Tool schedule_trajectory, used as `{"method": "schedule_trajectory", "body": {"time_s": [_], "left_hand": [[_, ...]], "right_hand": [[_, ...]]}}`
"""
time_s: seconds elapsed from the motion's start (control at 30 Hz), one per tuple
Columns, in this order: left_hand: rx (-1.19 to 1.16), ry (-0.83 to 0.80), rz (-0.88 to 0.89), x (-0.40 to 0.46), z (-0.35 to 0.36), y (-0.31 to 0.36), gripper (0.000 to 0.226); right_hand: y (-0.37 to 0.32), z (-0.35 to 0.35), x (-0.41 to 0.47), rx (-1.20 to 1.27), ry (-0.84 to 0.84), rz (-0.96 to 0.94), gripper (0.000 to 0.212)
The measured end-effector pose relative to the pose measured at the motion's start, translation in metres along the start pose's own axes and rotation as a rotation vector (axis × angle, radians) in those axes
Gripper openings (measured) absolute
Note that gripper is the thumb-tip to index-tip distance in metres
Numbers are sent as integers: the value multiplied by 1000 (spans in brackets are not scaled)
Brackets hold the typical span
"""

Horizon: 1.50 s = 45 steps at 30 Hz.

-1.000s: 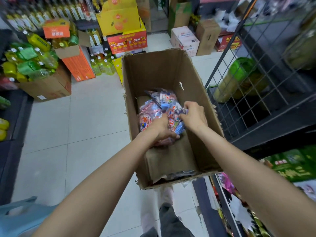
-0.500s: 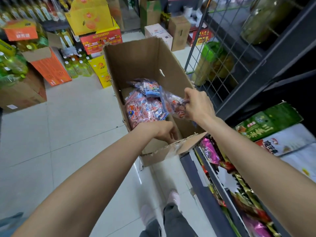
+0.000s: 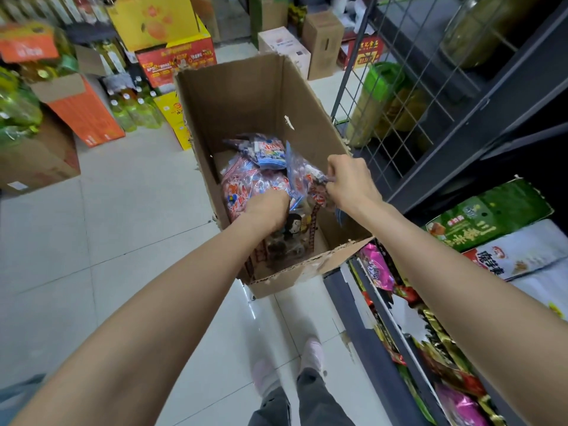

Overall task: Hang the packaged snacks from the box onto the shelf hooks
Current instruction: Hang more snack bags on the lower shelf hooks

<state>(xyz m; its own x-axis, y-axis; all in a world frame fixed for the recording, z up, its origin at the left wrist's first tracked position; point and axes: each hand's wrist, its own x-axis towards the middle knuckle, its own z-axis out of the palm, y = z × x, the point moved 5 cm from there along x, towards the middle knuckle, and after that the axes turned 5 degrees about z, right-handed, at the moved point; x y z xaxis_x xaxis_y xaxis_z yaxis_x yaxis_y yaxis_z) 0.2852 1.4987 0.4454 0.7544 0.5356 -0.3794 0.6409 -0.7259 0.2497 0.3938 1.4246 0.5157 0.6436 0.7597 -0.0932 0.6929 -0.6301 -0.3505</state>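
Head view looks down on a pale tiled floor [image 3: 101, 229] with a dark shelf unit [image 3: 479, 124] along the right side. Standing open between them, just beside the shelf, is a tall cardboard box [image 3: 246, 96]. Bagged goods [image 3: 491, 210] lie on the shelf's lower tiers. Inside the box sits a heap of packaged snacks [image 3: 246, 186] in red, white and blue wrappers. Both of the person's 2 arms reach into it. Right hand [image 3: 349, 182] has its fingers curled, pinching the top edge of 1 clear snack bag [image 3: 302, 176] lifted above the heap. Left hand [image 3: 267, 207] is plunged among the packets, fingers hidden, so its grip cannot be told.
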Motion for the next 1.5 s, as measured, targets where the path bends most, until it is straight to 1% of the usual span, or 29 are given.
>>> {"method": "schedule_trajectory", "body": {"time_s": [0.07,0.1,0.2,0.27,0.37,0.47,0.5,0.57,0.63,0.67,0.73,0.83,0.93,1.0,1.13,1.17,1.23,1.27,1.3,1.4,1.43,1.47,1.5], "left_hand": [[-6,66,-47,1,-8,-6,23],[-10,102,-73,0,-12,-9,24],[-68,217,-138,-6,-33,-17,27],[-119,316,-152,-11,-54,-17,25],[-177,474,-124,-22,-92,-7,28],[-295,571,-21,-30,-124,11,49],[-334,592,17,-32,-133,17,52],[-428,641,66,-38,-153,31,46],[-560,678,100,-45,-173,47,32],[-604,685,129,-47,-182,57,27],[-622,687,219,-53,-197,83,26],[-598,712,398,-67,-209,130,42],[-579,663,527,-87,-208,183,46],[-523,633,592,-101,-201,221,50],[-437,572,693,-119,-169,288,53],[-422,560,725,-124,-159,301,53],[-391,538,798,-139,-137,328,54],[-371,520,829,-146,-125,341,54],[-341,499,861,-153,-114,353,54],[-225,448,908,-172,-80,385,51],[-207,434,902,-176,-69,393,51],[-200,421,898,-181,-58,399,51],[-198,406,894,-185,-46,405,50]], "right_hand": [[-2,-2,3,23,1,-21,26],[-3,-4,4,42,2,-31,26],[-4,-14,3,131,38,-74,14],[0,-22,1,245,81,-71,14],[4,-40,-8,488,174,-47,21],[6,-62,-20,780,258,6,35],[9,-69,-24,908,265,30,36],[18,-84,-31,1163,248,79,34],[28,-102,-39,1323,228,108,32],[32,-112,-46,1357,221,106,31],[42,-132,-63,1380,223,80,32],[64,-155,-91,1435,263,67,32],[98,-175,-125,1466,325,84,30],[125,-184,-150,1460,366,107,29],[188,-185,-205,1352,398,259,22],[203,-185,-218,1324,386,287,18],[223,-184,-248,1356,326,322,5],[234,-183,-262,1387,307,354,7],[246,-182,-276,1400,314,411,19],[270,-182,-312,1378,375,537,76],[281,-179,-322,1385,410,573,83],[290,-176,-334,1382,444,596,79],[296,-174,-345,1386,451,597,67]]}}
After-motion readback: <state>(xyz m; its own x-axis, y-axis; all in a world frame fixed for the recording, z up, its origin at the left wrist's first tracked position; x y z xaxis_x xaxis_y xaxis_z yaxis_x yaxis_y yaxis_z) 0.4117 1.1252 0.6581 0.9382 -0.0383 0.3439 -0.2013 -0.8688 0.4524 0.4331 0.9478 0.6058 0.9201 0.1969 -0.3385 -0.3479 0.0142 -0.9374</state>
